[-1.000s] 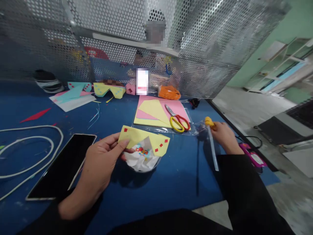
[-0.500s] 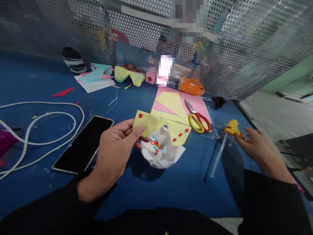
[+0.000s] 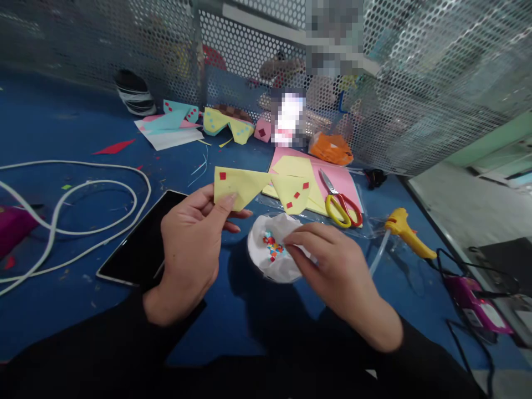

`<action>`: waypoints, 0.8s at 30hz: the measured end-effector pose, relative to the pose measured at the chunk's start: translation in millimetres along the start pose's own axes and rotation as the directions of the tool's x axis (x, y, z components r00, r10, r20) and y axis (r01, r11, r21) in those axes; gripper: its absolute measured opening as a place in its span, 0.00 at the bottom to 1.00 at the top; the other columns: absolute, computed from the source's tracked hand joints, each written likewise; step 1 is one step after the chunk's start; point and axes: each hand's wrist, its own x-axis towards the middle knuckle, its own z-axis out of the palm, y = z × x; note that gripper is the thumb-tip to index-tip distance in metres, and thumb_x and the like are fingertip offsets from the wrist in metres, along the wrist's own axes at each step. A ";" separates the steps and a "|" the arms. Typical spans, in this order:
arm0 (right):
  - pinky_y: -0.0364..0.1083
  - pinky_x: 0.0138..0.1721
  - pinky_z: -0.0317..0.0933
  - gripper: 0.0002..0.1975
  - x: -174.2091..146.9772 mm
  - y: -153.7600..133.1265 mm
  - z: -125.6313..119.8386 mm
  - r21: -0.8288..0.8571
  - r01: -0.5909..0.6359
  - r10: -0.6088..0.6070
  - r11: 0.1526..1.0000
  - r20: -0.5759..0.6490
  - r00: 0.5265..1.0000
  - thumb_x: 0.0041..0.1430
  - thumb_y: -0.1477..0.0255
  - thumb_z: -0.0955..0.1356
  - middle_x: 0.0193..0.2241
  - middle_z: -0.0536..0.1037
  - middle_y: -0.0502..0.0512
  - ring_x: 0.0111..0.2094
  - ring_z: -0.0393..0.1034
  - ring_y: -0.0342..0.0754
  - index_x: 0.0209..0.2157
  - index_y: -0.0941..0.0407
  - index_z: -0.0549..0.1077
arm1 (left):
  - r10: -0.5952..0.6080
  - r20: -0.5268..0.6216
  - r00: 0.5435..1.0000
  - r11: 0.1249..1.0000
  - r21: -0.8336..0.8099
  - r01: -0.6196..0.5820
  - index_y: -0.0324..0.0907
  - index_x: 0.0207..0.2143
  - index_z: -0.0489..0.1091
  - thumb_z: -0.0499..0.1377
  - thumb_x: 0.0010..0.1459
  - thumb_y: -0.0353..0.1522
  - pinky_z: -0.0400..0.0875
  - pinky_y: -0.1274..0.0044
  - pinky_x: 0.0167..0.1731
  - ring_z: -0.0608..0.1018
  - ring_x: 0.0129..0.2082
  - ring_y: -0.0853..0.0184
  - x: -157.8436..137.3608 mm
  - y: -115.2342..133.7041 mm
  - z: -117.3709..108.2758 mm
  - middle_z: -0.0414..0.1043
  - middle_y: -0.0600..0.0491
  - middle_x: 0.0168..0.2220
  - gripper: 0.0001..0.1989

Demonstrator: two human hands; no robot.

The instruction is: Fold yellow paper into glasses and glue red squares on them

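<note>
My left hand pinches the left end of yellow paper glasses, holding them up above the table. One red square sits on their left part and several run in a slanted row on the right part. Over the right side of a small white paper-lined bowl hovers my right hand, thumb and fingertips brought together. Whether a tiny piece is between them I cannot make out. Small red, blue and orange paper bits lie in the bowl. A yellow hot glue gun with a clear glue stick rests farther right.
Scissors lie on pink and yellow paper sheets behind the bowl. A dark phone and a looped white cable are on the left. Finished yellow glasses stand near the perforated metal screen. A black cord trails at right.
My right hand has left the glue gun, now lying on the table, and moved left to the bowl. My left hand has raised the yellow glasses slightly and shifted them left.
</note>
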 end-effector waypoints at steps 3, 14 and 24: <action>0.47 0.35 0.65 0.09 13.2 3.3 22.0 -0.062 -0.040 0.049 0.997 0.154 0.987 0.62 0.77 0.65 0.34 0.79 0.58 0.36 0.74 0.50 0.35 0.58 0.78 | 0.013 0.002 1.000 1.000 -0.010 -0.013 0.40 0.37 0.78 0.65 0.54 0.32 0.68 0.85 0.17 0.80 0.24 0.72 -0.4 0.6 -1.6 0.80 0.55 0.30 0.07; 0.45 0.26 0.49 0.06 30.3 -0.1 30.8 -0.335 -0.069 0.176 0.940 0.300 0.938 0.55 0.75 0.68 0.29 0.78 0.56 0.27 0.69 0.46 0.29 0.57 0.79 | -0.010 0.063 0.998 1.000 -0.016 0.011 0.41 0.39 0.78 0.65 0.55 0.33 0.70 0.84 0.18 0.81 0.26 0.70 -4.5 2.0 -4.6 0.82 0.52 0.35 0.09; 0.47 0.23 0.41 0.09 34.9 -1.9 38.5 -0.407 -0.062 0.197 0.911 0.299 0.934 0.56 0.77 0.66 0.25 0.76 0.57 0.22 0.64 0.43 0.24 0.58 0.76 | -0.014 0.054 0.998 1.000 -0.007 0.014 0.42 0.37 0.78 0.65 0.54 0.33 0.70 0.84 0.18 0.80 0.24 0.71 -4.1 1.2 -5.2 0.81 0.54 0.32 0.07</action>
